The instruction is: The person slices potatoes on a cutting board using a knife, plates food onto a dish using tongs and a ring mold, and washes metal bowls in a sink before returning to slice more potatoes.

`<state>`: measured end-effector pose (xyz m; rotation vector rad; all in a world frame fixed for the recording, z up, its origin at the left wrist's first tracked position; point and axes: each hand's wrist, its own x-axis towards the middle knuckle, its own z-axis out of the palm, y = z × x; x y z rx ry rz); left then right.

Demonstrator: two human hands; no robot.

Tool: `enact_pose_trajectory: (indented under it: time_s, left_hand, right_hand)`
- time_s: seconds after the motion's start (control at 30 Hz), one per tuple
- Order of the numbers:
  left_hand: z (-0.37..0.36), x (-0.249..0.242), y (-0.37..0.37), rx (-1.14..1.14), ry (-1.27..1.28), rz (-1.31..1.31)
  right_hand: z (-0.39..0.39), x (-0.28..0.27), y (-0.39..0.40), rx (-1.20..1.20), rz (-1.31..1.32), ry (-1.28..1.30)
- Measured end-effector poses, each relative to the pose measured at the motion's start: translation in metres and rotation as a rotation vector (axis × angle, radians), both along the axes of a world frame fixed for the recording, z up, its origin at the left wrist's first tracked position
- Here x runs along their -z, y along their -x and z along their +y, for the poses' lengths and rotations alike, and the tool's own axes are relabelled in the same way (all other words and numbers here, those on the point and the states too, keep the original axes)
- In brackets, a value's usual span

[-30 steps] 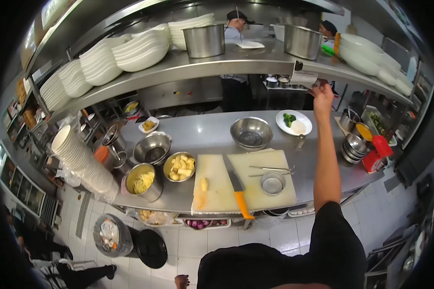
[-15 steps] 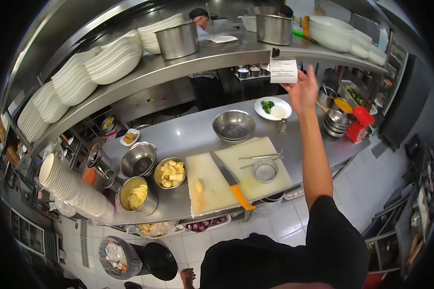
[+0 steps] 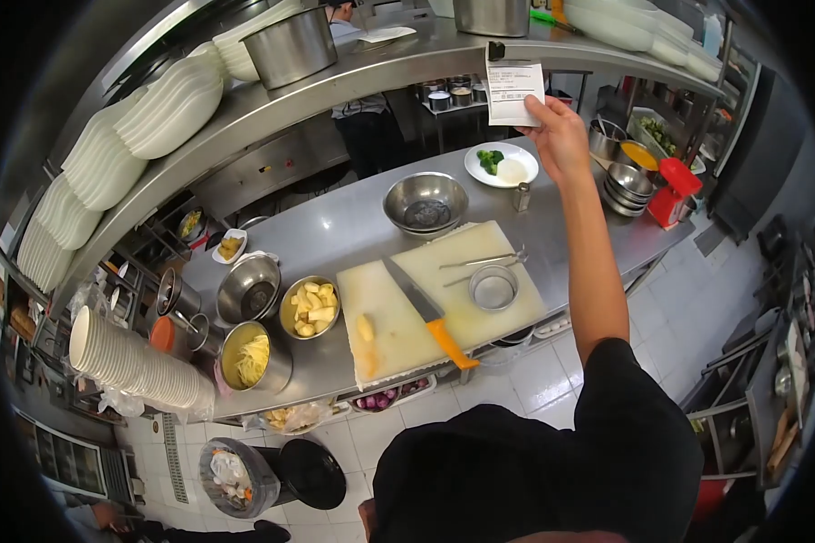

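My right hand [image 3: 557, 131] pinches the lower right corner of a printed paper slip [image 3: 514, 89], which hangs from a clip on the steel shelf edge. Below lie two cutting boards [image 3: 389, 344] with an orange-handled knife [image 3: 426, 309], a peeled piece [image 3: 365, 328], metal tongs [image 3: 484, 260] and a small round metal dish [image 3: 493, 288]. Behind them are a steel bowl [image 3: 426, 201] and a white plate [image 3: 502, 166] with broccoli and something white. Of my left side, only a sliver of skin shows low in the view; the hand itself is out of sight.
Stacked white plates [image 3: 104, 172] and a steel pot [image 3: 290, 47] stand on the shelf. Left are steel bowls, a pot of shreds [image 3: 249, 360] and paper cups [image 3: 136, 366]. A red device [image 3: 673, 192] stands right. A bin [image 3: 238, 477] is on the floor. Another person [image 3: 342, 23] stands behind the shelf.
My right hand has gone from open fingers beside the slip to gripping its corner, and the slip now faces me more. My left hand has dropped out of view. The view has shifted slightly.
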<state>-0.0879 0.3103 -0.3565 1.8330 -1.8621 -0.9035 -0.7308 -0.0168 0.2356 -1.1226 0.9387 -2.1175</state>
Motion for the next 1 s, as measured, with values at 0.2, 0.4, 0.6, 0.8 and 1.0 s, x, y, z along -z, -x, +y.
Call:
enact_pose_trajectory:
  time_s: [0.2,0.4,0.6,0.8,1.0]
  left_hand:
    - [-0.059,-0.027,0.041,-0.8,-0.67,0.389]
    - [-0.069,-0.038,0.047,-0.767,-0.636,0.413]
    - [-0.067,-0.03,0.047,-0.796,-0.611,0.448]
    - [-0.036,0.013,0.039,-0.816,-0.663,0.481]
    - [0.001,0.039,0.021,-0.789,-0.789,0.402]
  right_hand:
    - [0.039,-0.007,-0.092,0.376,0.185,0.327]
    - [-0.041,-0.149,-0.119,0.276,0.331,0.434]
    - [-0.199,-0.218,-0.095,0.264,0.563,0.133]
    - [-0.188,-0.212,-0.1,0.362,0.683,0.026]
    - [-0.221,-0.216,-0.073,0.487,1.555,-0.505]
